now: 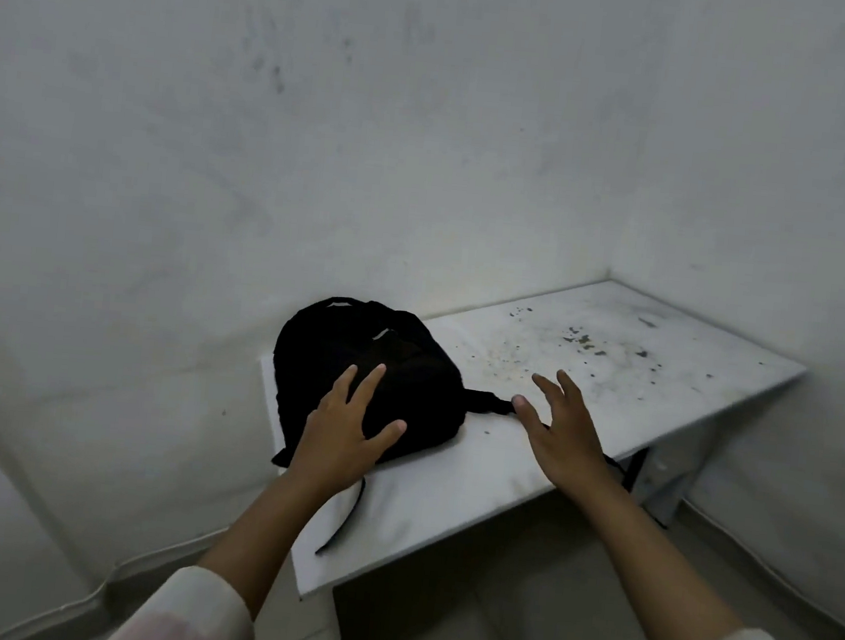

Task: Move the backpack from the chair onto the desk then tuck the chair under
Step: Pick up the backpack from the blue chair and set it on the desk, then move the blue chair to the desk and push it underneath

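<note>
White worktop (584, 387) in corner: black backpack (369, 366) at 9 o'clock; left hand (348, 431) spread on it, right hand (559, 431) open, empty.

The room I look into is dim and grey, with flat, soft light and no hard shadows. A faint warm patch glows on the stained white desk top (585, 382) where it meets the wall. My black fabric backpack (356, 344) is so dark its folds vanish. Everything looks slightly soft, and the wide lens bends the wall lines near the edges.
</note>
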